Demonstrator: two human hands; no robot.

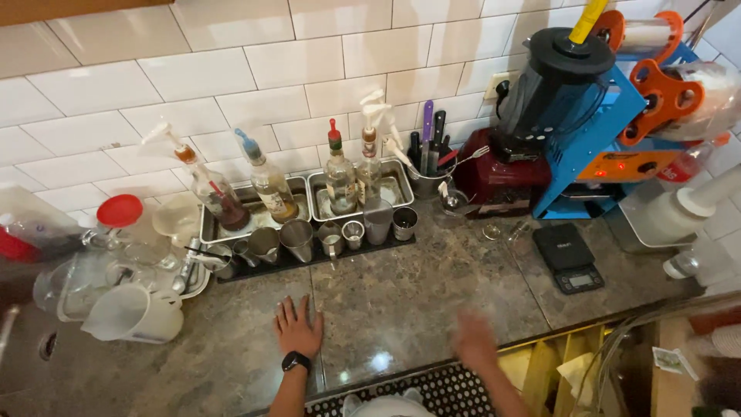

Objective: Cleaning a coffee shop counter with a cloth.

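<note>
Here the left hand (297, 328) lies flat on the stone counter (417, 293), palm down, fingers spread, holding nothing; a black watch (296, 361) sits on its wrist. The right hand (475, 341) is over the counter's front edge, blurred, so I cannot tell how far open it is; nothing shows in its grip.

Nearest the left hand, just behind it, a dark mat (309, 259) carries a row of steel cups (297, 238) and small jiggers (353, 233), with 2 taller cups at its right end (404, 222). Behind the mat stand 2 steel trays (394, 189) side by side holding bottles: 2 with pour spouts tilted in the left tray (270, 181), 1 with a red stopper (338, 174) and 1 with a white pump (370, 158) in the right.

To the left, a white jug (135, 313) lies on its side near clear pitchers (73, 282) and a red-lidded jar (122, 216). Right of the trays, a steel pot holds knives (430, 143). Beyond it is a dark red blender (532, 131) with a black jar, then a blue and orange machine (617, 123). A black scale (570, 257) rests on the counter in front of these, well apart from the right hand. White tiles (231, 69) cover the wall.
</note>
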